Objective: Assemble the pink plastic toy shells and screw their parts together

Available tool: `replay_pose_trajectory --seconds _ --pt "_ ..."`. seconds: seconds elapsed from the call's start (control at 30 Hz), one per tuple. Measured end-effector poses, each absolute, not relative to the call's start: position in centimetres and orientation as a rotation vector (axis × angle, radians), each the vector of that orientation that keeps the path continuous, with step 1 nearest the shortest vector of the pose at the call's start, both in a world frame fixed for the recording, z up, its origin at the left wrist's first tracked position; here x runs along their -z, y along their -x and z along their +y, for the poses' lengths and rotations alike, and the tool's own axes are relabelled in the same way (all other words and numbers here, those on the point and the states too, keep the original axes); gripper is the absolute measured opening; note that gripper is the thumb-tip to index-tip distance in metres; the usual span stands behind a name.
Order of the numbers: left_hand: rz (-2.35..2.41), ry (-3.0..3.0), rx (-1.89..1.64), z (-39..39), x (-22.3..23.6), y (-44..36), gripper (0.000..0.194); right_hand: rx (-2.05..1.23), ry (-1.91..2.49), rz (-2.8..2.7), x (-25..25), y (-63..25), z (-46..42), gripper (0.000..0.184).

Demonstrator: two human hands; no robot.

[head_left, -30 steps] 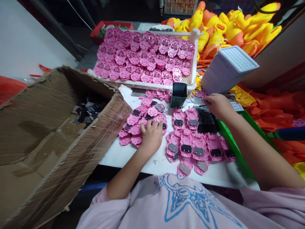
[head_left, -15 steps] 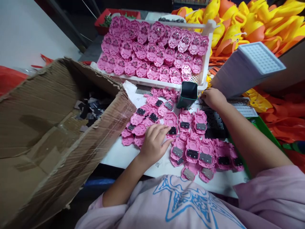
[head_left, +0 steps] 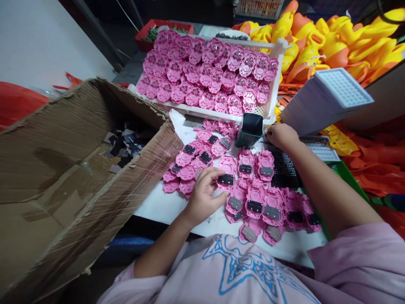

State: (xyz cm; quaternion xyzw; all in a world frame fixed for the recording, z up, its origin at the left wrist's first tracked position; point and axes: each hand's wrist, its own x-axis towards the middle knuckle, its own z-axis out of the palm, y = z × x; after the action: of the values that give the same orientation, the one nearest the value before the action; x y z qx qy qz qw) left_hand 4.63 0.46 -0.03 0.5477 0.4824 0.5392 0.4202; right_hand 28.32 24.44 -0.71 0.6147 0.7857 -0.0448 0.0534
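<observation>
My left hand (head_left: pixel 206 195) has its thumb and forefinger at the left edge of a pink plastic casing (head_left: pixel 227 164) with a black cover plate, gripping it at the table. More pink casings (head_left: pixel 255 195) with black or grey plates lie to its right, and a pile of similar casings (head_left: pixel 185 172) is on its left. Beyond the casings, my right hand (head_left: pixel 282 136) is closed, fingertips down, just right of a dark green square cup (head_left: pixel 250 128). Whatever those fingers hold is hidden.
A white crate (head_left: pixel 272 101) of pink casings stands at the back. On the left is a large cardboard box (head_left: pixel 136 177) with dark and grey scraps. To the right stand stacked white trays (head_left: pixel 329 95), a black grid tray (head_left: pixel 284 166) and yellow-orange plastic parts (head_left: pixel 332 42).
My left hand's thumb and fingers have spread further apart around the casing, uncovering its black plate. My right hand stays beside the cup, and the whole view has shifted slightly.
</observation>
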Motion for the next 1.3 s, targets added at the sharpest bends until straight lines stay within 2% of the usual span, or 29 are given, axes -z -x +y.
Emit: replay_pose_trajectory --seconds 0.1,0.2,0.27,0.33,0.4,0.47,0.53,0.63,0.83,1.07,1.3 --pt "1.166 -1.369 -1.356 0.3 -0.3 -4.3 0.043 0.18 -1.96 2.427 -0.2 -29.0 23.4 0.026" --pt "1.152 -1.367 -1.378 -0.1 -0.4 -4.1 0.058 0.292 -2.051 2.5 -1.6 -29.7 20.3 0.022" --pt "1.106 -1.348 -1.413 -0.4 -0.6 -4.2 0.055 0.477 -2.123 2.577 -2.4 -29.7 16.9 0.024" --pt "1.09 -1.33 -1.442 -0.8 -0.9 -4.6 0.036 1.271 -2.258 2.688 -3.3 -29.3 13.0 0.027" --pt "1.117 -1.305 -1.468 -1.2 -1.3 -5.3 0.019 1.933 -2.192 2.539 -4.1 -28.5 9.0 0.02" --pt "1.121 -1.28 -1.474 -1.8 -1.8 -6.1 0.023 2.334 -2.106 2.412 -4.9 -27.5 5.9 0.015" --pt "1.072 -1.257 -1.441 -2.4 -2.2 -6.9 0.037 2.539 -2.059 2.417 -5.5 -26.6 3.8 0.014" --pt "1.015 -1.201 -1.298 -3.6 -2.6 -7.9 0.044 2.551 -2.053 2.498 -5.7 -26.0 2.4 0.013" --pt "1.01 -1.111 -1.231 -4.9 -2.1 -8.5 0.048 2.443 -2.194 2.186 -4.2 -26.4 2.0 0.021" --pt "0.99 -1.368 -1.255 -5.4 -1.8 -8.3 0.036 2.611 -2.192 2.026 -4.3 -26.2 1.6 0.028" --pt "1.006 -1.375 -1.285 -5.4 -2.3 -8.4 0.027 2.703 -2.082 2.117 -3.8 -26.9 1.4 0.018"
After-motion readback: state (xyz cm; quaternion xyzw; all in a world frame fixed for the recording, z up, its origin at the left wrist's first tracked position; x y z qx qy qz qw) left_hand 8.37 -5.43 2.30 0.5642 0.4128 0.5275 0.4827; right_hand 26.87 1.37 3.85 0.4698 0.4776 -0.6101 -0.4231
